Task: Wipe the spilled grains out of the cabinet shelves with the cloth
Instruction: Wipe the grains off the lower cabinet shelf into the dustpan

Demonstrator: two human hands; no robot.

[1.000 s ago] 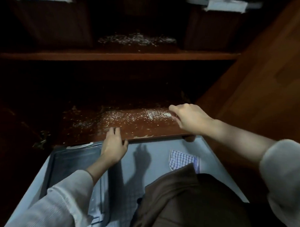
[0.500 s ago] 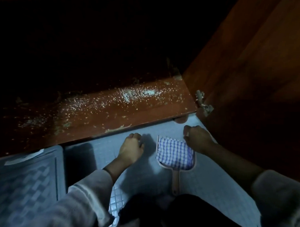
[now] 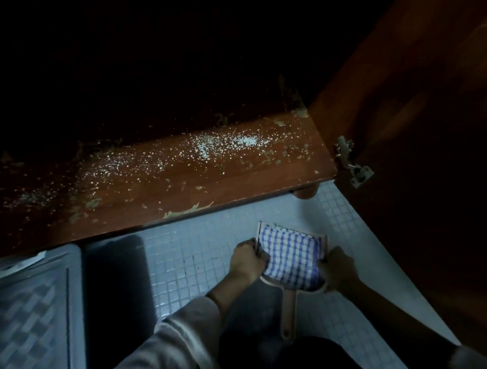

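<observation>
Left hand (image 3: 246,260), right hand (image 3: 338,272) — on cloth (image 3: 290,259)

No legible text, labels or numbers anywhere.

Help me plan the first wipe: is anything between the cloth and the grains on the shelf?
Nothing visible. The cloth lies in the dustpan on the floor, left hand gripping it, right hand holding the dustpan. Only bare floor separates it from the open front of the shelf, where the grains lie uncovered.
</observation>
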